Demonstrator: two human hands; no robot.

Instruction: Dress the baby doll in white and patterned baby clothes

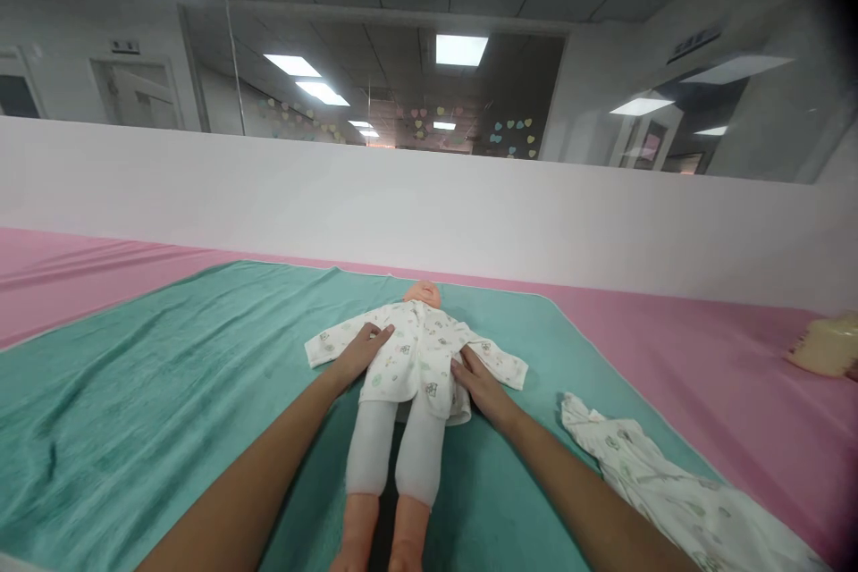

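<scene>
A baby doll lies on its back, head away from me and feet towards me. It wears a white printed long-sleeved jacket, with both sleeves spread outwards, and white leggings. Its lower legs are bare. My left hand rests on the jacket's left side near the sleeve, fingers laid on the cloth. On the other side, my right hand touches the jacket just below the sleeve, its fingers apart. Part of the fingertips of both hands is hard to make out.
Under the doll is a green towel over a pink sheet. Another white printed garment lies crumpled at the right. A pale yellow object sits at the far right. Behind stands a low white wall below glass.
</scene>
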